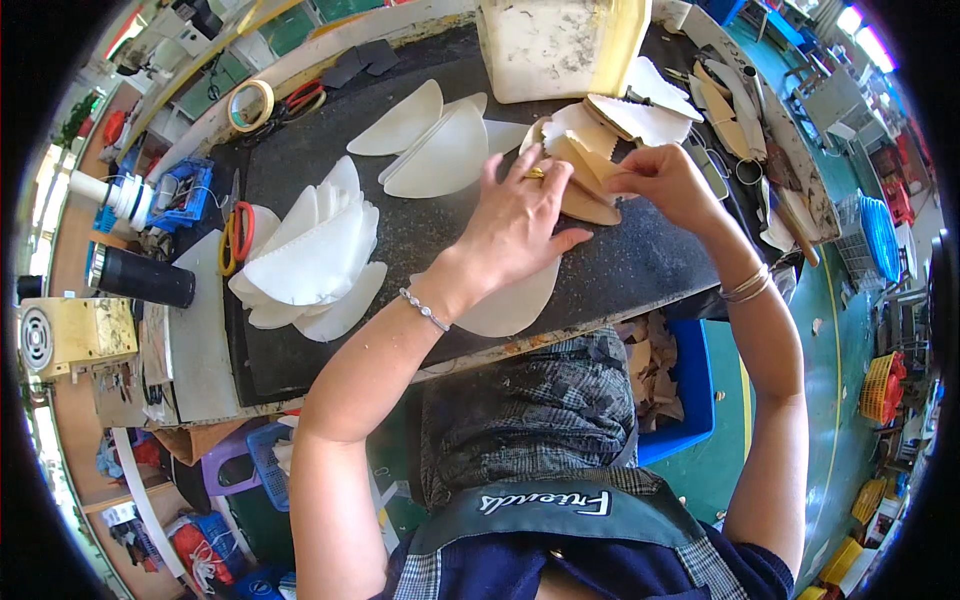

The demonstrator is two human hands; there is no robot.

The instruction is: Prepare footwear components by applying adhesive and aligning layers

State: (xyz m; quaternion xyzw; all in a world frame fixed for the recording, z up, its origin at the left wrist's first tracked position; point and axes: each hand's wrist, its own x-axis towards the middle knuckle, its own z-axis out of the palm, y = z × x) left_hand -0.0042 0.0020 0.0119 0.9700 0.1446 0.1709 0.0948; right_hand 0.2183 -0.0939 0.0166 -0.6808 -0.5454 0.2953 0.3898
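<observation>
My right hand (665,185) pinches the edge of a thin tan piece with a zigzag edge (583,160), beside a small pile of similar curved pieces. Spread fingers of my left hand (520,210) reach over that pile's left side, thumb apart; whether the fingertips touch it I cannot tell. Below the left palm lies a rounded off-white sheet (512,300), partly covered by the hand and wrist. Farther left are a fanned stack of white curved pieces (305,250) and, behind it, flat half-round white pieces (425,150).
A dirty white bin (560,50) stands at the table's back. Red-and-yellow-handled scissors (237,238), a tape roll (250,105) and a black bottle (140,275) are on the left. Several tools and scraps crowd the right edge. A blue bin of scraps (690,390) sits below the table.
</observation>
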